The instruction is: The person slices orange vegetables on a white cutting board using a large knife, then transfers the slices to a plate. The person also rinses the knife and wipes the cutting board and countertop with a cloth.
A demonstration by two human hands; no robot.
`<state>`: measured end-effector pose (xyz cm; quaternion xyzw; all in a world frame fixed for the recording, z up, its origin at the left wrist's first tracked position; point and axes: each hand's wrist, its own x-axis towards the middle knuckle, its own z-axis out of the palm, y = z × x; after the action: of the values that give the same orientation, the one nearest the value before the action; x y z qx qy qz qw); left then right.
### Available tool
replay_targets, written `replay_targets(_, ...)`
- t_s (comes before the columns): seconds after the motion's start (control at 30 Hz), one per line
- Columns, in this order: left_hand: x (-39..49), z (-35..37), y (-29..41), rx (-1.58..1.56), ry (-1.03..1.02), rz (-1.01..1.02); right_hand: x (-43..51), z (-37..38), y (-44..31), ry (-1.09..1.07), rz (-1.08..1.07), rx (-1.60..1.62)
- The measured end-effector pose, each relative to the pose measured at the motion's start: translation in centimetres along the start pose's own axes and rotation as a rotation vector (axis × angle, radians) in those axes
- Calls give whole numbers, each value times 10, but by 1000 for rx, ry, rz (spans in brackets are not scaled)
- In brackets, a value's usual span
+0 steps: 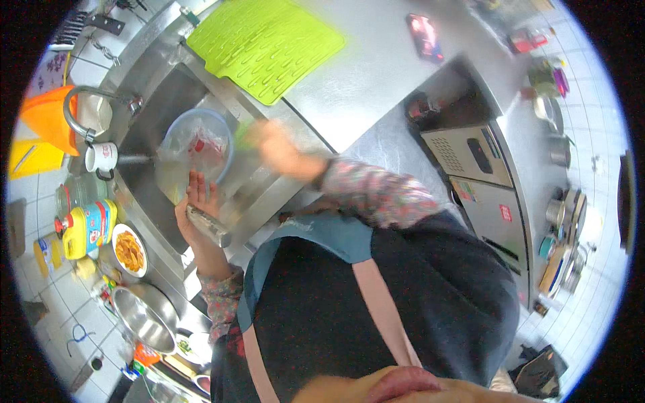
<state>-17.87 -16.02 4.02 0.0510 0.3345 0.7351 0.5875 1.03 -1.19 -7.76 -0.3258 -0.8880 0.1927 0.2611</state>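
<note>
A metal handle [208,226], apparently a knife's, lies across the palm of my left hand [199,201], held above the sink [151,201]. What the handle leads to is not clear. Beyond my fingertips sits a round, clear plastic basin with a bluish rim [231,146]. A clear plastic bag with red marks [204,143] shows inside it. My right hand [279,151] is motion-blurred over the near right edge of the sink. A green patch shows beside its fingers, and I cannot tell whether it holds anything.
A green ridged drying mat [272,50] and a lit phone [425,38] lie on the steel counter [373,95]. The curved faucet [73,113] arches at the sink's far side. A white mug [102,157], yellow jug [90,229], food plate [129,250] and steel bowls [143,320] line the left.
</note>
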Motion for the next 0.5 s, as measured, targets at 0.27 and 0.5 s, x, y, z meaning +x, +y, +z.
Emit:
replay_targets(0.27,-31,-39,60,106,137,24,38,-89,-47,-13,81,251)
replay_targets(0.5,-40,-54,68,23,183,-6,-49,-257,155,106,743,-328)
